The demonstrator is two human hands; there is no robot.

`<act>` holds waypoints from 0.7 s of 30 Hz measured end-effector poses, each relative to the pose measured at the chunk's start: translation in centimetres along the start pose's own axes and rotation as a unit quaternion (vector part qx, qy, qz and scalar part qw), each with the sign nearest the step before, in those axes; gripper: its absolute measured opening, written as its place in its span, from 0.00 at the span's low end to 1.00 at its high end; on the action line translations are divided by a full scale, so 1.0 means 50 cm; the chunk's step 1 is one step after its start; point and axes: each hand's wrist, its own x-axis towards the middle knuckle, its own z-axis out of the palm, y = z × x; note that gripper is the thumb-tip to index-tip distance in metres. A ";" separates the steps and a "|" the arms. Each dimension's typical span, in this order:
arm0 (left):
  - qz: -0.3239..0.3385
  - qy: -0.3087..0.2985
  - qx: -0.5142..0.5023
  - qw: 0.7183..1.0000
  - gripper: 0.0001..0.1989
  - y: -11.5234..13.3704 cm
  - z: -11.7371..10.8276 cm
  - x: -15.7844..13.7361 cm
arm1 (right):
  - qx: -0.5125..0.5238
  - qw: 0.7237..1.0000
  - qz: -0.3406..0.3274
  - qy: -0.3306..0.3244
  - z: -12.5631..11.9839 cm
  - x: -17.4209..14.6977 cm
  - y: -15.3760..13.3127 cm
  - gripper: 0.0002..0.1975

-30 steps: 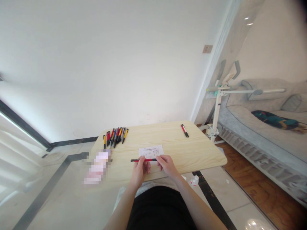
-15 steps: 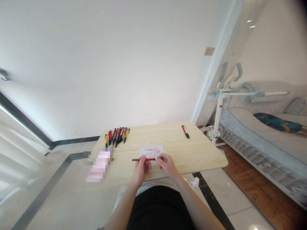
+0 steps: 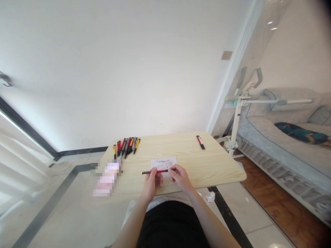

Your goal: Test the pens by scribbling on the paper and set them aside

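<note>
A red and black pen (image 3: 161,171) lies nearly level between my two hands, above a sheet of paper (image 3: 162,161) with dark marks on it. My left hand (image 3: 154,178) pinches the pen near its left part, whose black end sticks out past the fingers. At the other end, the fingers of my right hand (image 3: 178,173) are closed on the pen's black tip section. Part of the paper is hidden behind the hands and the pen.
Several red, yellow, blue and black pens (image 3: 127,147) lie heaped at the table's back left. Red and white pens (image 3: 200,142) lie at the right. A pixelated pinkish patch covers the left edge. A bottle (image 3: 210,197) stands below the wooden table (image 3: 212,168).
The view has shifted very slightly. Both hands stay on the pen; my right hand has moved a little to the right along its tip end.
</note>
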 end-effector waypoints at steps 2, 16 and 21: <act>-0.003 -0.002 -0.001 1.000 0.16 0.000 -0.001 0.000 | -0.004 1.000 0.001 0.000 0.000 0.000 0.000 0.10; -0.002 -0.008 -0.012 1.000 0.16 -0.003 -0.002 0.003 | -0.068 0.998 0.011 0.004 -0.002 -0.001 -0.004 0.18; 0.000 -0.010 -0.007 1.000 0.17 -0.004 -0.003 0.002 | -0.070 0.997 0.023 0.008 -0.003 -0.002 -0.001 0.21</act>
